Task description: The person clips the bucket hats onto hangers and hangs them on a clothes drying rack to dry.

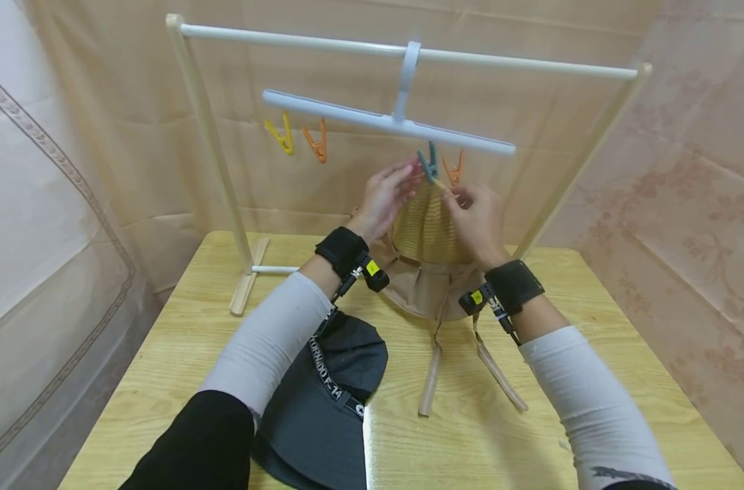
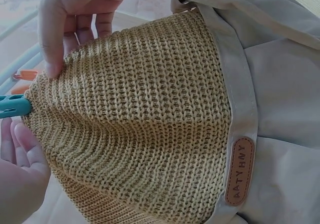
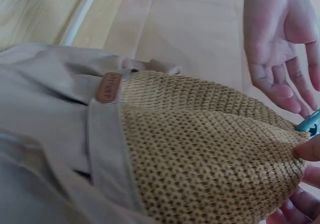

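Observation:
A sun hat with a tan knitted crown [image 1: 429, 228] and beige fabric brim [image 2: 287, 92] hangs tip-up, its lower edge near the table. At the crown's tip sits a teal clip [image 1: 429, 163], which hangs below a pale blue hanger [image 1: 347, 113]. My right hand [image 1: 478, 221] pinches the knit just under the clip, thumb on the near side in the right wrist view. Beside the clip, my left hand [image 1: 384, 197] has loosely extended fingers. It appears apart from the knit in the right wrist view, with nothing in its grasp.
The hanger hooks over the white rod [image 1: 298, 39] of a wooden-ended stand. Yellow [image 1: 281, 135] and orange [image 1: 316, 143] clips dangle left; another orange clip [image 1: 454, 167] is right of the teal one. A dark cap [image 1: 322, 422] lies on the wooden table [image 1: 592, 354], under my left forearm.

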A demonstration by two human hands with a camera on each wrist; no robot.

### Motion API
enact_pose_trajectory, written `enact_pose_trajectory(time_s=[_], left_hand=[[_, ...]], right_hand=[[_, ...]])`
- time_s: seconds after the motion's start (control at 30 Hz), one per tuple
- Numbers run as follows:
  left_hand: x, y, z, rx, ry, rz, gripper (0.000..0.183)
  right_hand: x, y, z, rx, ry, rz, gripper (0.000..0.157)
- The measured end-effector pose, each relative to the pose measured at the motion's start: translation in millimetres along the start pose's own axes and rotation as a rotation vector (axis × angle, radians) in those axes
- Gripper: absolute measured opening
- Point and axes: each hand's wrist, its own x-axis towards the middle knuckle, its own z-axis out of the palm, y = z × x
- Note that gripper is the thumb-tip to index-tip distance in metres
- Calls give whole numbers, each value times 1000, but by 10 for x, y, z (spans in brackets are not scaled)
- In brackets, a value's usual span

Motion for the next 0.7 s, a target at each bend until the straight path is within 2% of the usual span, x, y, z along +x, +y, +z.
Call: enact_pose_trajectory(time_s=[0.2, 0.33, 0.7], left_hand=[[9, -31, -2, -1, -21, -17, 15], [-11, -52, -15, 19, -29, -31, 21], [-45, -106, -59, 95, -33, -33, 29]], right_hand=[[-28, 75, 67, 11, 77, -45, 25], [-52, 105, 82, 4, 111, -56, 23], [-76, 122, 81, -61, 173, -10, 23]])
